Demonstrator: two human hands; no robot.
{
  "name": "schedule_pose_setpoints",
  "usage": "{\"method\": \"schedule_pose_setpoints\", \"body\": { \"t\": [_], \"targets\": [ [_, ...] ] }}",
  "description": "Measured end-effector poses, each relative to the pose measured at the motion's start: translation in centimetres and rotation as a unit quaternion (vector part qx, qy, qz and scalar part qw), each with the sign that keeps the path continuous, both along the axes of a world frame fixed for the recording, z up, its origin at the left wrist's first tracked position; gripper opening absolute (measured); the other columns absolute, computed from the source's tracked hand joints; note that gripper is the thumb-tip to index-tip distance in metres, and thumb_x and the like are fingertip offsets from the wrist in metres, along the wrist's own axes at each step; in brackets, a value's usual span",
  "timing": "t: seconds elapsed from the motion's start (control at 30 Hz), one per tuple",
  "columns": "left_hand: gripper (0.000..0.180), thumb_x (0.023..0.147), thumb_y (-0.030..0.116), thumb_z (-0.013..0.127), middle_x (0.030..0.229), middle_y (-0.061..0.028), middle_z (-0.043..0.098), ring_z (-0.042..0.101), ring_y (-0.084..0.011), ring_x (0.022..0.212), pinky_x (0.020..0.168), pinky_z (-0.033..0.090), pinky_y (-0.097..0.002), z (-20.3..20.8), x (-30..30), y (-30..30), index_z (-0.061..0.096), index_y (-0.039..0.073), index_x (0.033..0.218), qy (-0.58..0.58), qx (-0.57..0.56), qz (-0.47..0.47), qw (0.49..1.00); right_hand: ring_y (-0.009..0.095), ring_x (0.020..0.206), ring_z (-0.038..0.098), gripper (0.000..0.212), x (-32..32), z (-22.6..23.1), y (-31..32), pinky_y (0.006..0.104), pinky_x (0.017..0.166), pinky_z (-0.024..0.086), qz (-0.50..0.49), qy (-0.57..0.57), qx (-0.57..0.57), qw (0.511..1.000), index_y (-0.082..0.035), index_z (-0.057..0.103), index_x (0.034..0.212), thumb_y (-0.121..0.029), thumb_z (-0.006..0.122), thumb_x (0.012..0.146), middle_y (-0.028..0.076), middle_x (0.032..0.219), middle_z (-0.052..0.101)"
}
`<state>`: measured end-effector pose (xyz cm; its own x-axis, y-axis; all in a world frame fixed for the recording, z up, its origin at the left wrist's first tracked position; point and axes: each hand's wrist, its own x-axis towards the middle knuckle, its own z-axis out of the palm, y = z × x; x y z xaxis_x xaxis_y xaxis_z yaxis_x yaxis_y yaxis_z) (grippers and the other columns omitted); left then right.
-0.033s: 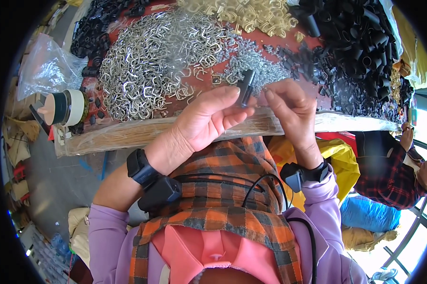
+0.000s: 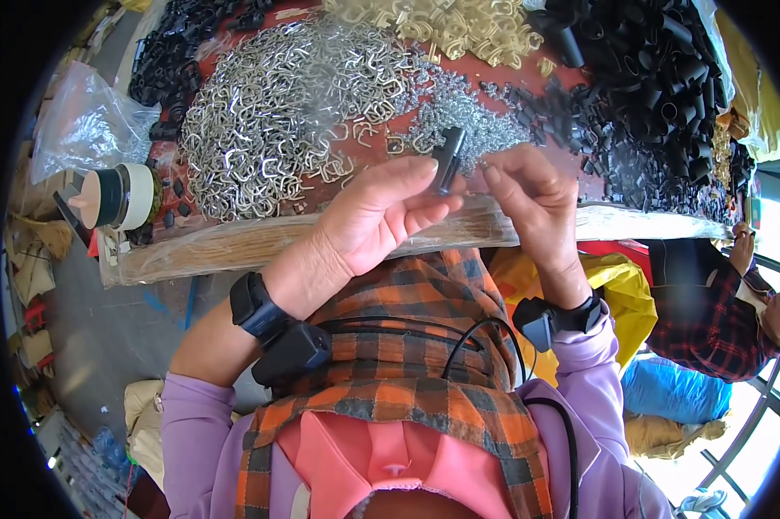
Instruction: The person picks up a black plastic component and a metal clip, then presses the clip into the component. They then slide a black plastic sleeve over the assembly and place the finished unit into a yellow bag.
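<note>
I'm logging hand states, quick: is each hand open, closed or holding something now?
Left hand: holding a black cylindrical piece.
Right hand: fingers curled; whether it holds something small cannot be told.

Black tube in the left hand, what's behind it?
Small silvery pieces on the red tabletop show around and behind the tube; whatever it and the left fingers cover can't be seen.

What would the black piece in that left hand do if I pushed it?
The black piece might roll, since it looks tube-shaped. It's probably stiff, looking straight in the left hand. Its shine hints it may feel slippery.
</note>
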<state>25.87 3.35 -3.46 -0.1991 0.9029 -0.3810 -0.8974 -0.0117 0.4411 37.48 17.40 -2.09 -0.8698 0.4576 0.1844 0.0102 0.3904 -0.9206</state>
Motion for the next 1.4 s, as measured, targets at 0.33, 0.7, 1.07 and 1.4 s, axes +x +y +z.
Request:
{"method": "schedule_pose_setpoints", "body": {
  "t": [0.33, 0.7, 1.07, 1.4],
  "targets": [
    [0.025, 0.083, 0.014, 0.046, 0.094, -0.0095, 0.055, 0.057, -0.0190, 0.081, 0.068, 0.048, -0.0243, 1.1, 1.2, -1.0, 0.048, 0.000, 0.103, 0.060, -0.036, -0.021, 0.997, 0.011, 0.053, 0.048, 0.011, 0.7, 2.2, -1.5, 0.0224, 0.047, 0.035, 0.082, 0.009, 0.158, 0.984, 0.000, 0.057, 0.076, 0.004, 0.059, 0.065, 0.004, 0.065, 0.050],
    [0.023, 0.082, 0.011, 0.048, 0.093, -0.0071, 0.055, 0.057, -0.0154, 0.080, 0.070, 0.048, -0.0243, 1.7, 2.3, -1.7, 0.050, -0.001, 0.102, 0.142, -0.071, -0.029, 0.987, 0.018, 0.052, 0.050, 0.011, 1.0, 2.5, -2.5, 0.0265, 0.046, 0.038, 0.113, -0.015, 0.239, 0.964, 0.000, 0.054, 0.070, 0.004, 0.059, 0.062, 0.007, 0.064, 0.050],
    [0.023, 0.078, 0.012, 0.054, 0.087, -0.0090, 0.057, 0.057, -0.0162, 0.080, 0.072, 0.047, -0.0220, 2.0, 1.4, -3.2, 0.053, -0.004, 0.095, 0.186, -0.059, -0.047, 0.980, 0.017, 0.054, 0.051, 0.010, -0.3, 2.4, -3.7, 0.0257, 0.046, 0.038, 0.131, -0.063, 0.183, 0.972, 0.000, 0.055, 0.070, 0.004, 0.058, 0.062, 0.007, 0.064, 0.050],
    [0.018, 0.079, 0.014, 0.053, 0.089, -0.0134, 0.057, 0.058, -0.0187, 0.079, 0.068, 0.048, -0.0222, 0.9, -2.7, -9.4, 0.054, -0.001, 0.089, 0.111, -0.074, 0.111, 0.985, 0.020, 0.057, 0.051, 0.010, -7.0, 0.1, -4.7, 0.0283, 0.050, 0.041, 0.160, -0.005, 0.248, 0.955, -0.001, 0.054, 0.076, -0.005, 0.058, 0.068, 0.008, 0.070, 0.051]
  ]
}}
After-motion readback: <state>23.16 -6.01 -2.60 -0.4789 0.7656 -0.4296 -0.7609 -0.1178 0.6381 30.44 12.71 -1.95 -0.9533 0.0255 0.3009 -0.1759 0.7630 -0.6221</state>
